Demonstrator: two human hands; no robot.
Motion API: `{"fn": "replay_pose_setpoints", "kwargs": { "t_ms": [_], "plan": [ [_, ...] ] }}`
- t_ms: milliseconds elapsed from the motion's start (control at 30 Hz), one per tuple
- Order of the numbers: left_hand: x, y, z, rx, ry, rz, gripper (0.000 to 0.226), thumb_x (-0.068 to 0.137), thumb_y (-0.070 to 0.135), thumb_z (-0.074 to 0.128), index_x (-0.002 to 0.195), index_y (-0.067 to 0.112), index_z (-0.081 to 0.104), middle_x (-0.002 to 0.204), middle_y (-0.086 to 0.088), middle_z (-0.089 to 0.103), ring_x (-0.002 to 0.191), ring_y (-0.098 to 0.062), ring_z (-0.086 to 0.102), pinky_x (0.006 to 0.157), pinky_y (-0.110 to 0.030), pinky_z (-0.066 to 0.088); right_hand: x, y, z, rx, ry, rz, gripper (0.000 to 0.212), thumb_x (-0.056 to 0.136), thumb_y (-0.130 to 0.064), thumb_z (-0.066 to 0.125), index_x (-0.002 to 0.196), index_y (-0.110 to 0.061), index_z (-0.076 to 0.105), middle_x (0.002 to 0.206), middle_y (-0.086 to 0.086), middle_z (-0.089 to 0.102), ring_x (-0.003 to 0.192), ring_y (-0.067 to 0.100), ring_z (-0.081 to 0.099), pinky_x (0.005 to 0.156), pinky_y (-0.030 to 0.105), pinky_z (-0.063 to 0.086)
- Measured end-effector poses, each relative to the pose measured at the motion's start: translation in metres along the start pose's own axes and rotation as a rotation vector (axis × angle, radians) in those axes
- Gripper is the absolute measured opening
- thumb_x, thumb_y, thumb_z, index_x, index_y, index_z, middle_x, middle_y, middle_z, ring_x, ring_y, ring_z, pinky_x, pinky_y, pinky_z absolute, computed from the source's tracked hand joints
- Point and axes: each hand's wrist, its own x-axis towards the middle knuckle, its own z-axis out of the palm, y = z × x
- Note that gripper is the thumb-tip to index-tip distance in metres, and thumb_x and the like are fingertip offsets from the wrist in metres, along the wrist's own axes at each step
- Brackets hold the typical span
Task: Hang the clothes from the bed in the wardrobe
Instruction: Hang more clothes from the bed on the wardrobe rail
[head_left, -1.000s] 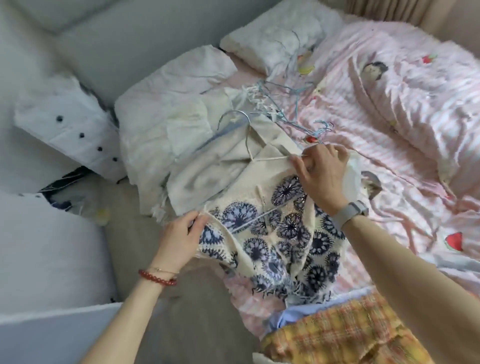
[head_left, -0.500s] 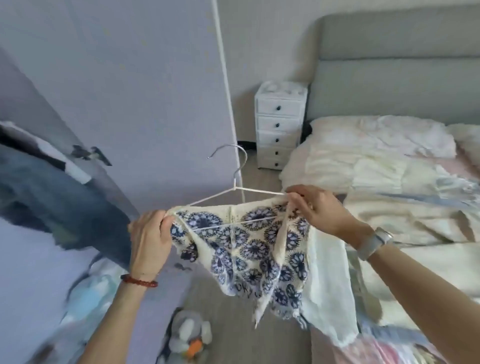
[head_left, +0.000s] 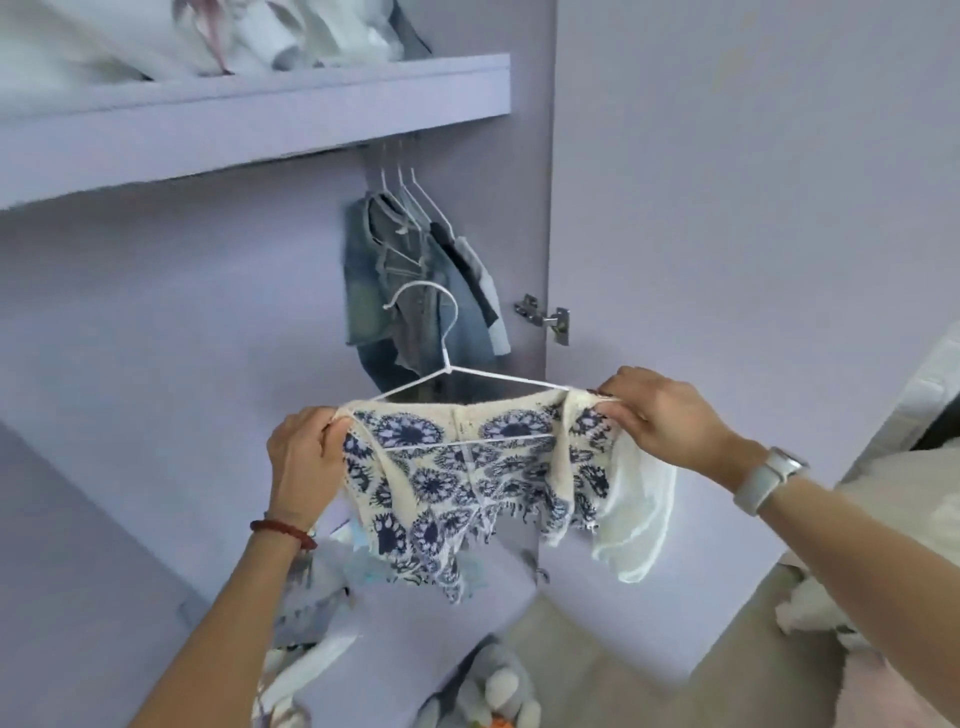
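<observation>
A cream top with dark blue flower prints (head_left: 467, 478) hangs on a white wire hanger (head_left: 447, 358), held up in front of the open lilac wardrobe (head_left: 182, 312). My left hand (head_left: 304, 462) grips the top's left shoulder and that hanger end. At the other shoulder, my right hand (head_left: 660, 415) pinches the cloth against the hanger end. The hanger's hook points up, below the hanging space. Inside, denim garments (head_left: 410, 291) hang from white hangers under the shelf.
A lilac shelf (head_left: 260, 119) with piled white things runs above the rail. The wardrobe door (head_left: 727, 208) stands open at right, with a metal hinge (head_left: 545, 317). A soft toy (head_left: 493, 691) lies on the floor. The bed edge (head_left: 909, 493) is at far right.
I lifted the top on its hanger off the bed and turned left; the view went from the bed to the wardrobe's inside. Both hands keep their hold on the shoulders.
</observation>
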Motion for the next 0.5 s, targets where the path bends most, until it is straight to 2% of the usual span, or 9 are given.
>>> {"fn": "replay_pose_setpoints", "kwargs": {
  "t_ms": [100,200,233,367,500],
  "plan": [
    [0.014,-0.018,-0.016,0.104,0.059,-0.109,0.015,0.09,0.007,0.055,0.095,-0.001,0.067,0.098,-0.021,0.065,0.097,-0.037,0.055,0.092,-0.045,0.036,0.033,-0.026,0.014,0.056,0.12,-0.036,0.044,0.094,-0.039,0.035,0.097,-0.006,0.064,0.09,0.009,0.067,0.078,0.031,0.065,0.065,0.038,0.053],
    [0.03,-0.017,-0.03,0.085,0.128,-0.209,0.03,0.088,0.001,0.05,0.116,0.004,0.059,0.119,-0.019,0.057,0.116,-0.036,0.045,0.102,-0.043,0.031,0.068,-0.044,0.034,0.071,0.279,-0.061,0.026,0.089,-0.025,0.05,0.086,-0.006,0.067,0.078,0.009,0.069,0.065,0.028,0.067,0.057,0.027,0.048],
    [0.036,-0.012,-0.035,0.087,0.165,-0.199,0.036,0.086,-0.001,0.05,0.121,0.004,0.055,0.124,-0.019,0.053,0.119,-0.036,0.042,0.102,-0.044,0.031,0.08,-0.049,0.042,0.087,0.287,-0.05,0.021,0.087,-0.021,0.052,0.084,-0.006,0.067,0.075,0.009,0.069,0.063,0.029,0.066,0.056,0.027,0.045],
    [0.069,0.022,-0.052,0.225,0.36,-0.001,0.04,0.082,0.0,0.055,0.122,0.006,0.055,0.127,-0.02,0.05,0.12,-0.039,0.041,0.096,-0.051,0.034,0.131,-0.059,0.07,0.171,0.283,0.062,0.021,0.091,-0.019,0.054,0.091,-0.001,0.065,0.08,0.018,0.068,0.069,0.037,0.064,0.058,0.032,0.044],
    [0.118,0.058,-0.063,0.469,0.52,0.223,0.042,0.078,0.012,0.052,0.119,0.01,0.057,0.131,-0.019,0.05,0.125,-0.04,0.04,0.097,-0.054,0.033,0.193,-0.071,0.083,0.345,0.266,0.124,0.026,0.094,-0.02,0.047,0.083,0.001,0.057,0.075,0.022,0.062,0.067,0.037,0.058,0.056,0.028,0.032]
  ]
}}
